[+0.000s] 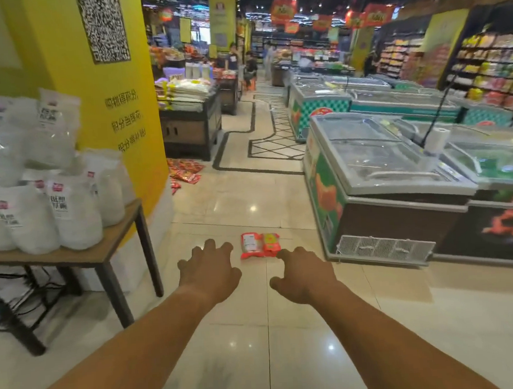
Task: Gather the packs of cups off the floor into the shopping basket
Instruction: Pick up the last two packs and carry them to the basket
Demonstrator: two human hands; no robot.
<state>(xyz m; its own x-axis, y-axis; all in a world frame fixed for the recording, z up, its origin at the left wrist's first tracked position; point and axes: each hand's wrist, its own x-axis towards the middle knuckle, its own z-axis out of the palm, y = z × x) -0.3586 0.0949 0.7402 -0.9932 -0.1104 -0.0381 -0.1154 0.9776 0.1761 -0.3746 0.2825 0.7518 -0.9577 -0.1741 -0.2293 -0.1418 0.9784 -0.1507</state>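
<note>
The 2 red packs (260,245) lie side by side on the floor (258,331), long axes toward 12 o'clock. They are at 1 o'clock from the left hand (209,270) and 11 o'clock from the right hand (305,274), which looks nearer. Both hands are spread wide, holding nothing. No basket is visible.

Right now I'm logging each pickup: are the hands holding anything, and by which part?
Nothing is held. The left hand and right hand are both open and empty, short of the red packs on the floor.
</note>
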